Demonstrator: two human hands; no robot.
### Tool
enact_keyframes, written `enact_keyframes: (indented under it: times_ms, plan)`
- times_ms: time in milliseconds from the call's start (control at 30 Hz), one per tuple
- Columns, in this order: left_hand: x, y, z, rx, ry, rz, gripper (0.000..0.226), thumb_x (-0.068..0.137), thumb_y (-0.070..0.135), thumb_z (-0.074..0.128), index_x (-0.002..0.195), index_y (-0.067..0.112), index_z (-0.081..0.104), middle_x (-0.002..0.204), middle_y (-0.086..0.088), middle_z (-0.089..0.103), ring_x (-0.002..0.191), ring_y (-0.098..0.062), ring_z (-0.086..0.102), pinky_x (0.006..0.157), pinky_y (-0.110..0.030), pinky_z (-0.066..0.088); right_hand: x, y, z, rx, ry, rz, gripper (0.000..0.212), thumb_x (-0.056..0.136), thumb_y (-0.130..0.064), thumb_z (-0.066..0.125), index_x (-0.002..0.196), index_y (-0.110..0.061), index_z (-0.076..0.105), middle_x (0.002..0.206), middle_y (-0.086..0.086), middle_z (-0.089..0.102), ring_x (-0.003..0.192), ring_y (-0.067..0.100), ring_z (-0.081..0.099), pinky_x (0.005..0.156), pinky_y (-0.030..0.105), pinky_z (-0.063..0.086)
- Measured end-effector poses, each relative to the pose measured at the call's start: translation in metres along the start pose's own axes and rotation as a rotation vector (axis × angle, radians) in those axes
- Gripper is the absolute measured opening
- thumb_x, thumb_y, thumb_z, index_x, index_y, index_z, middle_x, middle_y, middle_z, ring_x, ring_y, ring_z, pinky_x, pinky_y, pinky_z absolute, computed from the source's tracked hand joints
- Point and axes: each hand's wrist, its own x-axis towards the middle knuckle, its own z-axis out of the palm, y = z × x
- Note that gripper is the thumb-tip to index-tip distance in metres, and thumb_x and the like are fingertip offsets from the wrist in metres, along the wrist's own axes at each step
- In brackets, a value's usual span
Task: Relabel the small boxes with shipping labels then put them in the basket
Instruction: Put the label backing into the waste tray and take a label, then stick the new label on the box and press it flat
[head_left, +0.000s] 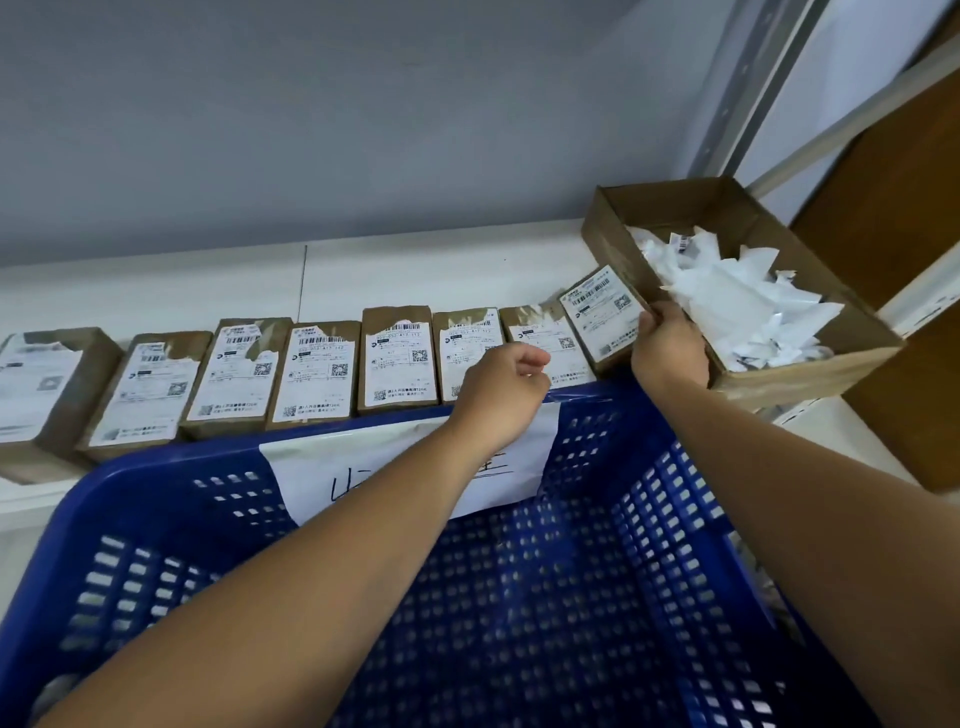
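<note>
My right hand (670, 349) pinches the rightmost small box (601, 314) by its right edge. The box is tilted at the end of the row on the desk (415, 286), just beside the scrap carton (810, 370). My left hand (506, 387) is curled, holding nothing I can see, above the blue basket (156, 470). Held by one edge, the box could slip and knock its neighbour (535, 328) or miss the basket.
</note>
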Motion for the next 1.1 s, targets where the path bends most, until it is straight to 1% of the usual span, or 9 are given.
enact_keyframes:
  times_ms: [167, 233, 333, 567, 700, 833, 933, 1000, 1100]
  plan:
    - [0.017, 0.004, 0.015, 0.25, -0.103, -0.015, 0.041, 0.096, 0.02, 0.049, 0.136, 0.014, 0.048, 0.136, -0.005, 0.052, 0.113, -0.018, 0.053, 0.085, -0.019, 0.033, 0.008, -0.002, -0.004, -0.1, -0.181, 0.068, 0.038, 0.103, -0.024, 0.031, 0.139, -0.014, 0.04, 0.136, 0.021, 0.05, 0.123, 0.04, 0.048, 0.099, 0.043, 0.038]
    - [0.021, 0.001, 0.021, 0.345, -0.172, -0.024, 0.026, 0.096, 0.018, 0.048, 0.121, 0.013, 0.053, 0.111, 0.001, 0.059, 0.102, -0.023, 0.052, 0.08, -0.022, 0.032, 0.009, 0.001, -0.006, -0.15, -0.24, 0.1, 0.043, 0.1, -0.013, 0.035, 0.142, -0.013, 0.038, 0.138, 0.021, 0.049, 0.125, 0.04, 0.047, 0.098, 0.041, 0.039]
    - [0.024, -0.005, 0.027, 0.464, -0.164, -0.014, 0.011, 0.094, 0.017, 0.047, 0.087, 0.018, 0.039, 0.071, 0.012, 0.029, 0.078, -0.015, 0.039, 0.065, -0.027, 0.03, 0.005, 0.006, -0.005, -0.158, -0.245, 0.067, 0.049, 0.096, -0.009, 0.039, 0.145, -0.016, 0.036, 0.137, 0.02, 0.049, 0.122, 0.038, 0.049, 0.096, 0.042, 0.042]
    - [0.024, -0.011, 0.029, 0.528, -0.018, 0.049, 0.025, 0.094, 0.014, 0.049, 0.113, 0.002, 0.059, 0.113, -0.016, 0.056, 0.102, -0.028, 0.053, 0.083, -0.031, 0.041, -0.025, -0.008, 0.026, -0.325, -0.027, -0.503, 0.04, 0.091, -0.01, 0.053, 0.131, -0.013, 0.056, 0.126, 0.016, 0.057, 0.119, 0.037, 0.045, 0.092, 0.041, 0.036]
    - [0.026, -0.008, 0.024, 0.455, 0.033, 0.004, 0.026, 0.093, 0.013, 0.05, 0.114, 0.001, 0.059, 0.108, -0.014, 0.061, 0.093, -0.027, 0.055, 0.071, -0.028, 0.037, -0.027, -0.029, 0.038, -0.248, -0.293, -0.322, 0.05, 0.093, -0.009, 0.05, 0.141, -0.012, 0.039, 0.125, 0.022, 0.051, 0.115, 0.038, 0.048, 0.084, 0.035, 0.038]
    - [0.034, -0.003, 0.02, 0.259, 0.046, -0.151, 0.003, 0.091, 0.013, 0.049, 0.089, 0.011, 0.049, 0.077, 0.0, 0.045, 0.075, -0.019, 0.042, 0.062, -0.026, 0.032, -0.018, -0.04, 0.038, -0.233, -0.348, -0.154, 0.049, 0.092, -0.014, 0.051, 0.139, -0.009, 0.04, 0.133, 0.022, 0.047, 0.121, 0.037, 0.047, 0.097, 0.037, 0.041]
    - [0.039, 0.002, 0.017, -0.015, 0.115, -0.305, 0.021, 0.088, 0.006, 0.049, 0.068, 0.009, 0.04, 0.066, -0.004, 0.037, 0.058, -0.018, 0.034, 0.05, -0.026, 0.024, -0.011, -0.045, 0.037, -0.178, -0.377, -0.063, 0.046, 0.092, -0.017, 0.052, 0.136, -0.005, 0.042, 0.13, 0.02, 0.053, 0.119, 0.035, 0.05, 0.09, 0.033, 0.042]
    - [0.042, 0.01, 0.016, -0.166, 0.115, -0.388, 0.005, 0.09, 0.007, 0.051, 0.086, 0.006, 0.048, 0.079, -0.006, 0.046, 0.07, -0.019, 0.043, 0.06, -0.027, 0.033, -0.007, -0.047, 0.035, -0.133, -0.361, -0.008, 0.041, 0.093, -0.019, 0.053, 0.13, -0.002, 0.047, 0.124, 0.018, 0.058, 0.109, 0.033, 0.055, 0.076, 0.029, 0.041]
    - [0.046, 0.015, 0.017, -0.298, 0.072, -0.466, 0.03, 0.092, 0.011, 0.053, 0.121, 0.004, 0.049, 0.115, -0.011, 0.053, 0.104, -0.025, 0.047, 0.081, -0.031, 0.035, -0.003, -0.047, 0.033, 0.023, -0.319, 0.116, 0.03, 0.093, -0.016, 0.052, 0.119, -0.001, 0.054, 0.117, 0.016, 0.06, 0.091, 0.028, 0.054, 0.065, 0.03, 0.044]
